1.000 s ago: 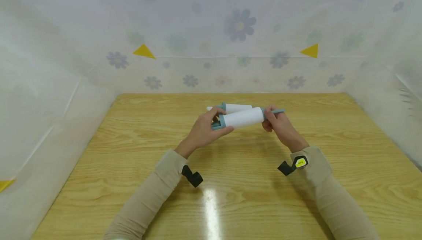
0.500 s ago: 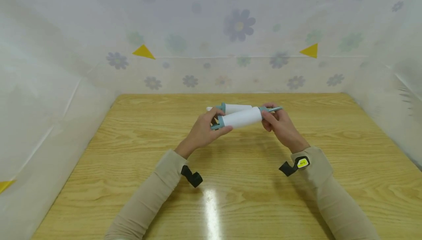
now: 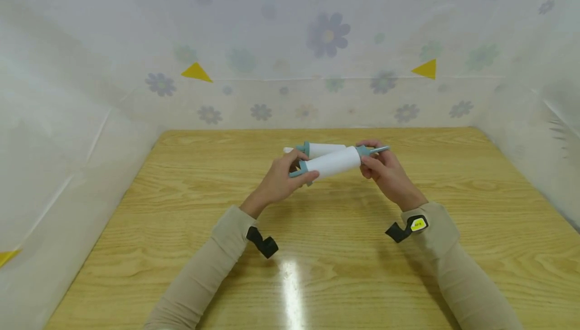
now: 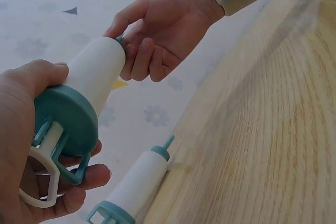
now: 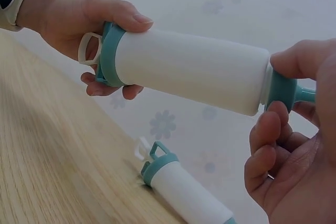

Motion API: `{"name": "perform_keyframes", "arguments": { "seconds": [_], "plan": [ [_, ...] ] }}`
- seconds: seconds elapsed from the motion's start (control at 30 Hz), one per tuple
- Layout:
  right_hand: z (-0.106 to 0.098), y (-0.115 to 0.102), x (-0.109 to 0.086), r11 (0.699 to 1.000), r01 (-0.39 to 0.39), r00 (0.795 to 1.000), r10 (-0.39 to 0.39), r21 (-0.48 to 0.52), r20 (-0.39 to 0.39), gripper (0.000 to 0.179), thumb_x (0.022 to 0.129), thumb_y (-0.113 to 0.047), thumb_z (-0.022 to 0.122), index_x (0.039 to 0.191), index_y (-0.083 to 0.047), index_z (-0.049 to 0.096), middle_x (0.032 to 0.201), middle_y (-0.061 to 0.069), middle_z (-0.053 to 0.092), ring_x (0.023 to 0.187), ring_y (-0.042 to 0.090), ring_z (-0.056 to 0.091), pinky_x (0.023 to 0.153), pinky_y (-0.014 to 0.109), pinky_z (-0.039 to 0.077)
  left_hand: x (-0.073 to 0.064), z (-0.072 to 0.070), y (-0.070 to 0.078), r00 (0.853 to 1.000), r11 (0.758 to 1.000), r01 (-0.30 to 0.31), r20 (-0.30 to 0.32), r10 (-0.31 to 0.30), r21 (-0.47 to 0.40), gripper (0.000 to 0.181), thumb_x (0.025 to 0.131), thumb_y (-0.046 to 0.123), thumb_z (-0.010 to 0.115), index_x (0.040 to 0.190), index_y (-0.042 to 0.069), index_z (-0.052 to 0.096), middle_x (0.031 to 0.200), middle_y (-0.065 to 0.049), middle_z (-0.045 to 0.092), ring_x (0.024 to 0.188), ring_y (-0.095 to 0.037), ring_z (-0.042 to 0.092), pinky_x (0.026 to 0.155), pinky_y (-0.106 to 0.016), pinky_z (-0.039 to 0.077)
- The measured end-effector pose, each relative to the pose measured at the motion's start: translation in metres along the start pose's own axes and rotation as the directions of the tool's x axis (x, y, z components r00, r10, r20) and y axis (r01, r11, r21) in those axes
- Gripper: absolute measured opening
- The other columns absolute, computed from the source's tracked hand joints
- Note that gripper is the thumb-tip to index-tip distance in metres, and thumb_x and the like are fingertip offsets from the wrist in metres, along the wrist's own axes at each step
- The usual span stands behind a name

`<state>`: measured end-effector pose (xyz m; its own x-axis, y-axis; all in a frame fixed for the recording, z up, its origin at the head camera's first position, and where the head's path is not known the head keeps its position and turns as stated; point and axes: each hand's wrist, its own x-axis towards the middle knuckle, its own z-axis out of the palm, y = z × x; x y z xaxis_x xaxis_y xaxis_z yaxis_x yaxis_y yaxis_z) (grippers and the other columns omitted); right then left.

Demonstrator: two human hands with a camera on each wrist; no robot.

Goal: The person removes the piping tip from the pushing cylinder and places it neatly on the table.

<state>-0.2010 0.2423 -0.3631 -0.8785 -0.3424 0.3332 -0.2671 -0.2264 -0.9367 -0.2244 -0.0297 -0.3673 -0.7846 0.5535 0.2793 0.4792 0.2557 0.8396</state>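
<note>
A white icing syringe point(image 3: 334, 161) with teal ends is held up between both hands, tilted slightly upward to the right. My left hand point(image 3: 278, 179) grips it at the wide teal collar point(image 5: 110, 53), thumb along the white barrel. A white pull ring point(image 4: 46, 179) sticks out behind that collar. At the other end my right hand point(image 3: 385, 171) pinches the teal nozzle cap point(image 5: 281, 90) between thumb and fingers. Between barrel and cap a narrow strip of white neck shows in the right wrist view. The thin nozzle point(image 3: 379, 149) points right, past the fingers.
A second, similar icing syringe point(image 4: 142, 179) lies on the wooden table point(image 3: 217, 169) behind the held one, partly covered by it in the head view. A pale flowered sheet point(image 3: 281, 43) hangs behind the table.
The right hand's fingers have shifted on the nozzle cap, and the syringe's collar shows rolled to a different angle. The left hand stays nearly in place; the second syringe has not moved.
</note>
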Motion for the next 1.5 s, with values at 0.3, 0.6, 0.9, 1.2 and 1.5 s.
{"name": "perform_keyframes", "arguments": {
  "seconds": [0.3, 0.6, 0.9, 1.2, 1.5],
  "plan": [
    [-0.0005, -0.0005, 0.0004, 1.000, -0.015, 1.000, 0.015, 0.005, -0.012, 0.023, 0.105, -0.023, 0.039, 0.121, -0.015, 0.054, 0.091, -0.003, 0.048, 0.068, 0.013, 0.034, 0.065, 0.033, 0.022, -0.0005, 0.0003, 0.0022, 0.999, 0.994, -0.024, -0.037, 0.028, 0.110, 0.037, 0.091, 0.024, 0.067, 0.119, 0.005, 0.054, 0.098, -0.012, 0.064, 0.076, -0.017, 0.060, 0.064, -0.026, 0.052],
    [0.0005, -0.0032, 0.0027, 0.979, -0.111, 0.994, 0.113, -0.170, 0.006, 0.039, 0.104, -0.044, 0.030, 0.087, -0.013, 0.045, 0.064, 0.006, 0.032, 0.055, 0.023, 0.018, 0.058, 0.037, 0.016, -0.0006, 0.0018, 0.0032, 0.999, 0.983, -0.013, -0.045, 0.022, 0.182, 0.041, 0.091, 0.030, 0.068, 0.120, 0.006, 0.054, 0.100, -0.011, 0.064, 0.080, -0.019, 0.060, 0.065, -0.027, 0.051],
    [-0.0004, 0.0023, 0.0029, 0.966, -0.183, 0.982, 0.168, -0.184, -0.091, 0.030, 0.104, -0.039, 0.037, 0.091, -0.012, 0.042, 0.068, -0.001, 0.038, 0.056, 0.016, 0.024, 0.059, 0.035, 0.018, -0.0001, 0.0020, 0.0048, 0.998, 0.972, -0.016, -0.051, 0.029, 0.236, 0.042, 0.090, 0.032, 0.069, 0.121, 0.008, 0.054, 0.102, -0.012, 0.065, 0.081, -0.019, 0.061, 0.065, -0.027, 0.050],
    [-0.0001, 0.0026, 0.0046, 0.992, -0.098, 0.992, 0.090, -0.077, -0.094, 0.014, 0.103, -0.027, 0.044, 0.102, -0.013, 0.044, 0.074, -0.002, 0.036, 0.060, 0.016, 0.023, 0.062, 0.035, 0.018, 0.0007, -0.0001, 0.0025, 1.000, 0.983, 0.008, -0.014, -0.005, 0.186, 0.043, 0.094, 0.031, 0.062, 0.127, 0.005, 0.050, 0.103, -0.012, 0.063, 0.084, -0.023, 0.061, 0.066, -0.027, 0.050],
    [0.0021, -0.0004, 0.0046, 0.996, -0.075, 0.994, 0.072, -0.039, -0.080, 0.013, 0.104, -0.022, 0.044, 0.112, -0.016, 0.052, 0.084, -0.001, 0.043, 0.063, 0.016, 0.026, 0.064, 0.034, 0.019, 0.0011, -0.0013, -0.0005, 1.000, 0.995, 0.008, 0.007, -0.009, 0.103, 0.037, 0.096, 0.028, 0.061, 0.123, 0.005, 0.050, 0.096, -0.010, 0.065, 0.079, -0.021, 0.063, 0.065, -0.027, 0.051]
  ]
}}
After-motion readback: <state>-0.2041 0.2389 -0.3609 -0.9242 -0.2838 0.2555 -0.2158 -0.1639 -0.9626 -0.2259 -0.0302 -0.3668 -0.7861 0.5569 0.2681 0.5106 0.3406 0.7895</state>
